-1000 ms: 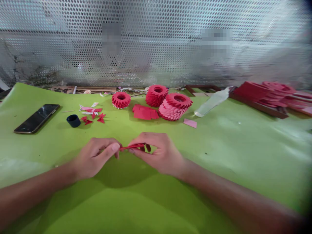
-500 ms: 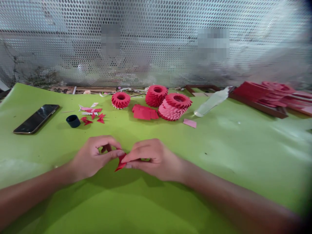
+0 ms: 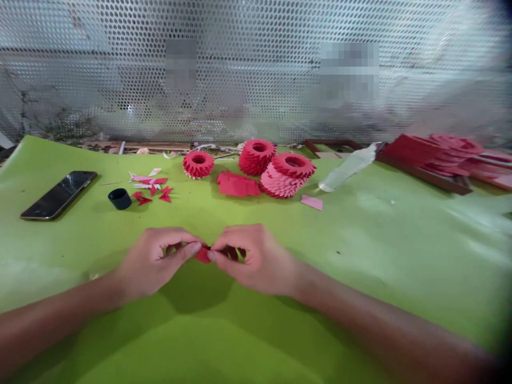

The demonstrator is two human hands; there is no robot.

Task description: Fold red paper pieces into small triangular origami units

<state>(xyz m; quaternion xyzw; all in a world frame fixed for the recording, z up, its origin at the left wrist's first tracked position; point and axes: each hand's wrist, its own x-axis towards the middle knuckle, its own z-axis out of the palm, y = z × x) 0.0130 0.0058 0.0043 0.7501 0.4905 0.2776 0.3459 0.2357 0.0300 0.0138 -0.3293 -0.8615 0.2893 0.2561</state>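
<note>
A small folded piece of red paper (image 3: 202, 255) is pinched between the fingertips of my left hand (image 3: 156, 261) and my right hand (image 3: 256, 260). Much of it is hidden by my fingers. Both hands hover over the green table cover (image 3: 360, 240). Farther ahead stand several rings of folded paper units: a red ring (image 3: 198, 164), a taller red ring (image 3: 256, 157), and a red and pink ring (image 3: 286, 176). Loose red folded triangles (image 3: 154, 191) lie to the left of a stack of red paper rectangles (image 3: 237, 184).
A smartphone (image 3: 58, 195) lies at the left, and a dark cap (image 3: 119, 199) sits near the triangles. A glue bottle (image 3: 348, 167) lies on the right, by a wooden tray (image 3: 424, 173) of red paper. Perforated metal sheeting (image 3: 256, 69) stands behind.
The red paper has gone from a thin strip to a spread, pointed shape to a small compact fold. My fingertips have come closer together around it.
</note>
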